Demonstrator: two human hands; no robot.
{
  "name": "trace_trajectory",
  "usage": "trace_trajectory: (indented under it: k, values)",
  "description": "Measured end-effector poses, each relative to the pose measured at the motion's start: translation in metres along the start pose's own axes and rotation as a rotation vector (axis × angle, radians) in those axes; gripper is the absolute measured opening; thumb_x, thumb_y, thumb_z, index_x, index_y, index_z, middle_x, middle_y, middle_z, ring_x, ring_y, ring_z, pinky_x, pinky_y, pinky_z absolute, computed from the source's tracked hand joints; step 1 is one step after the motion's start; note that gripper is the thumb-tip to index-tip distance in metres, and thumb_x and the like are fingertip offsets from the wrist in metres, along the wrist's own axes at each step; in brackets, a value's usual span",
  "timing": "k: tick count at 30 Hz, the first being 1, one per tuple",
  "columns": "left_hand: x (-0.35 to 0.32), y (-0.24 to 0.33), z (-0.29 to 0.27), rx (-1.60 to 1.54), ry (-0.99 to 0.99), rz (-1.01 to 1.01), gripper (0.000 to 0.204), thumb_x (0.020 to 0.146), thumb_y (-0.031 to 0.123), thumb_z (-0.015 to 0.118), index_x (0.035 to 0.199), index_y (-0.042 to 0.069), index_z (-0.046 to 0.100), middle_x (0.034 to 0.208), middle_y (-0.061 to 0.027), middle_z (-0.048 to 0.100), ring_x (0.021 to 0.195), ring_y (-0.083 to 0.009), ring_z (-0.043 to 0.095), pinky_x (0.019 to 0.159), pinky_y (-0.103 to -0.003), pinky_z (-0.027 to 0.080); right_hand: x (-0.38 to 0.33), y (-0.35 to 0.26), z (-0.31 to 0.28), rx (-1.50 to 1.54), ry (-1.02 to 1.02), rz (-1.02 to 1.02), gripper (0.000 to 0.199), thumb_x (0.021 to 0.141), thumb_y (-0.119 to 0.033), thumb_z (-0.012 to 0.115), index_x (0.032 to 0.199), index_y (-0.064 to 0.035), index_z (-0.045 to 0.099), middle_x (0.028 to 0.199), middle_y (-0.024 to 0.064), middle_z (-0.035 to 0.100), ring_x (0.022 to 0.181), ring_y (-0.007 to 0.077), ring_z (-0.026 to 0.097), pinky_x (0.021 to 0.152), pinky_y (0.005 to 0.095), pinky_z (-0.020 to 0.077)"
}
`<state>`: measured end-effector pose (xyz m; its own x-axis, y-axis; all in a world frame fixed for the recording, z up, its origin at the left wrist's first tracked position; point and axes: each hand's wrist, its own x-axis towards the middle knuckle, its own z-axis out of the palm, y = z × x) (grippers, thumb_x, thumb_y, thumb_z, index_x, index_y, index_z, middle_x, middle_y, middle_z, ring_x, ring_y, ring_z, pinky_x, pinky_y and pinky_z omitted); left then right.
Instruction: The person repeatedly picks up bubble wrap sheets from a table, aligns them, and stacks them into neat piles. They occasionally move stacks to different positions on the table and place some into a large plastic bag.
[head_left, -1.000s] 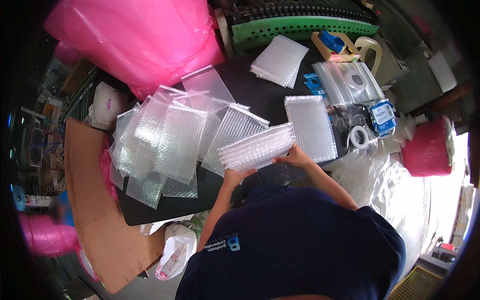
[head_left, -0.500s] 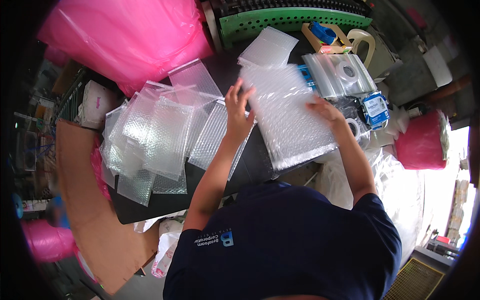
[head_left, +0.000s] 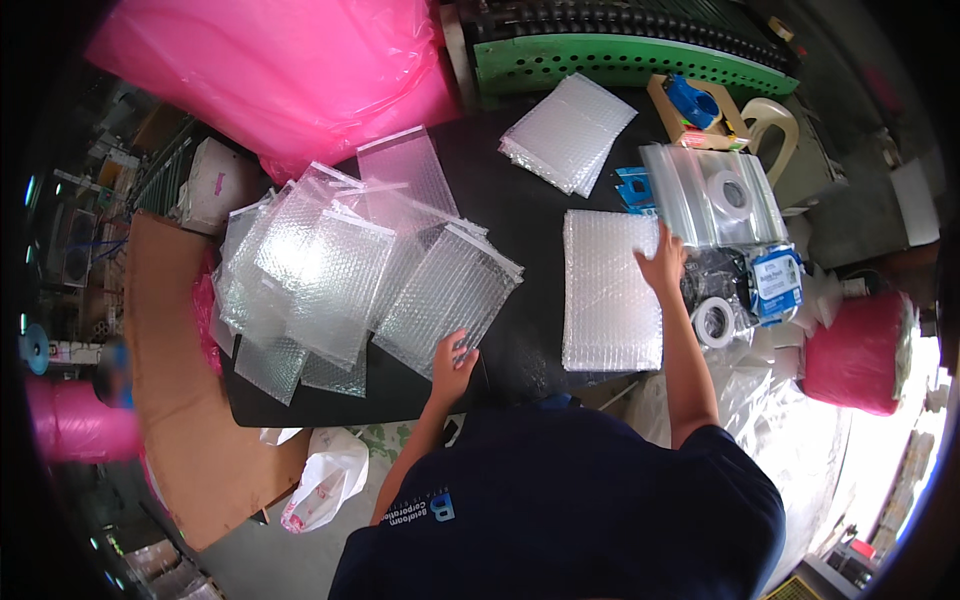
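A neat stack of clear bubble-wrap pouches [head_left: 605,300] lies flat on the black tabletop, in front of me to the right. My right hand [head_left: 663,262] rests at its right edge, with fingers apart. At the near edge of a loose, overlapping pile of bubble-wrap pouches [head_left: 330,265] is my left hand [head_left: 455,362]. Its fingers are loosely bent and spaced, over the lower corner of the nearest pouch [head_left: 450,295]; whether they press on it is hard to tell. Farther back lies a smaller stack of bubble-wrap pouches [head_left: 570,132], set at an angle.
Right of the stack sit clear plastic sleeves [head_left: 670,190], white tape rolls [head_left: 714,322], a blue-labelled packet [head_left: 776,284] and a cardboard box [head_left: 690,120] with a blue tape dispenser [head_left: 692,100]. A large pink plastic bag [head_left: 280,70] and a green perforated rail [head_left: 630,62] border the back.
The large pouch stack, tilted and blurred between both hands before, now lies straight on the table. My left hand has left it and moved down and left to the loose pile.
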<state>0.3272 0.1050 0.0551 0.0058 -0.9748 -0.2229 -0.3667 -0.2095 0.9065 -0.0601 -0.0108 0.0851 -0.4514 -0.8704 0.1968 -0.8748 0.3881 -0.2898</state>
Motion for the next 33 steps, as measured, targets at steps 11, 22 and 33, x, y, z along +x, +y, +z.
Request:
trace_trajectory:
  k: [11,22,33]
  values:
    - [-0.027,-0.015,-0.023,-0.084,0.414,-0.101,0.044,0.078,0.008,0.063,0.118,0.0,0.045,0.113,-0.0135,0.051,0.093,-0.0178,0.055,0.077,-0.029,0.048,0.149,-0.117,0.118,0.661,-0.414,0.665,0.077,0.064,-0.025,0.078,0.115,0.0048,0.028,0.113,0.026,0.048,0.096,0.0334,0.056,0.056,0.0416,0.056]
    - [-0.021,0.017,-0.006,0.518,0.348,0.007,0.057,0.069,0.024,0.071,0.118,0.007,0.047,0.121,-0.0169,0.043,0.109,-0.0357,0.042,0.091,-0.047,0.036,0.159,-0.091,0.151,1.514,-0.443,1.046,0.062,0.068,0.003,0.067,0.119,-0.0014,0.031,0.105,0.0223,0.047,0.082,0.0364,0.056,0.066,0.0474,0.0504]
    - [0.079,0.022,-0.053,0.991,0.343,0.042,0.084,0.053,0.043,0.077,0.122,0.012,0.04,0.121,-0.013,0.038,0.108,-0.036,0.039,0.088,-0.049,0.035,0.054,-0.158,0.09,0.836,-0.154,-0.258,0.02,0.07,-0.01,0.066,0.087,-0.001,0.058,0.072,0.0092,0.059,0.062,0.0215,0.059,0.056,0.0316,0.0476]
